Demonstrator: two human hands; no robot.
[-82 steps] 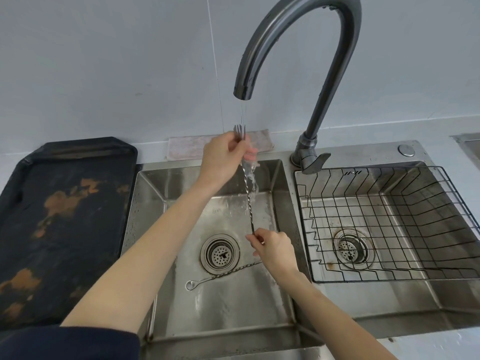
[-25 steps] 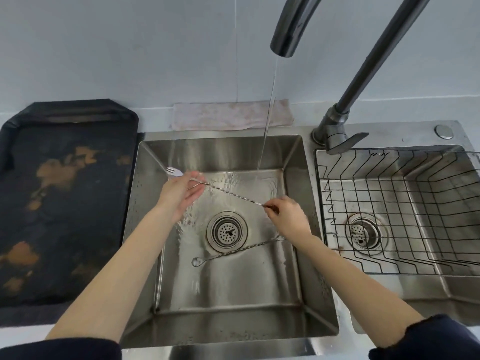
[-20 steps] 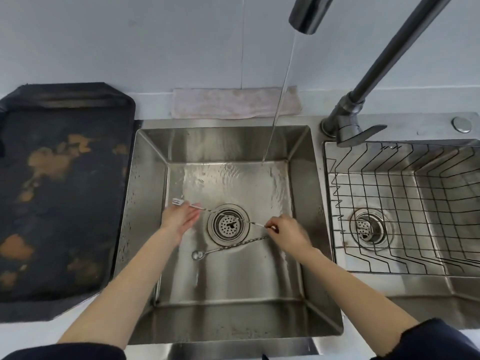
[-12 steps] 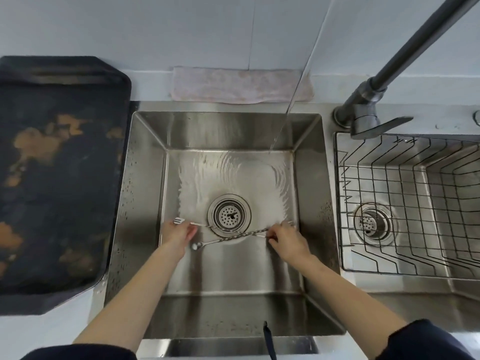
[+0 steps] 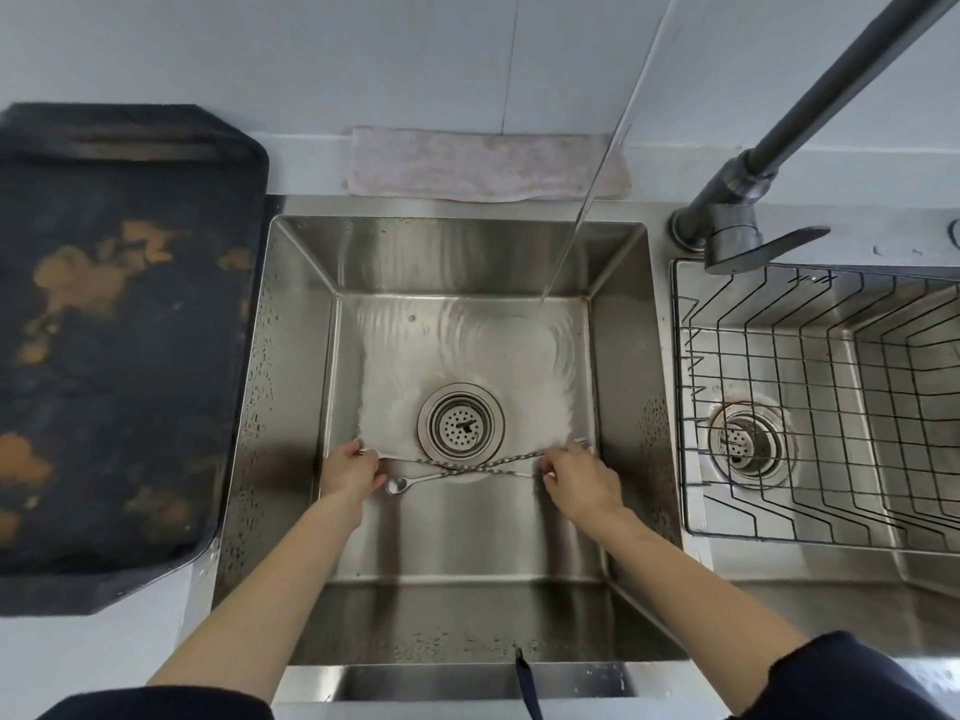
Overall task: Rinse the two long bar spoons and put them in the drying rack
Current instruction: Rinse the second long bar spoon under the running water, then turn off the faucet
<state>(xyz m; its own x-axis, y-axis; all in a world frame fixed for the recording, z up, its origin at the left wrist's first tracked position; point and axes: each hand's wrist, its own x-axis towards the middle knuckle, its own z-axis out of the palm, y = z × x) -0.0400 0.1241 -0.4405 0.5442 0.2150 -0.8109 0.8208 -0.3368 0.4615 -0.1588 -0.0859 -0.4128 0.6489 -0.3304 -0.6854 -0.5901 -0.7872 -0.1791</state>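
Steel, wet and thin: two long twisted-stem bar spoons [image 5: 462, 466] lie crossed on the near floor of the left stainless sink basin [image 5: 467, 532]. Left hand [image 5: 347, 472] and right hand [image 5: 579, 478] pinch their ends. They look light, stiff and slippery; the twisted stems should grip best.

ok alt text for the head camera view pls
Two bare hands, left hand and right hand, hold two crossed twisted-stem steel bar spoons low in a stainless steel sink basin, near its drain. Tap water runs behind; a black wire drying rack sits right.
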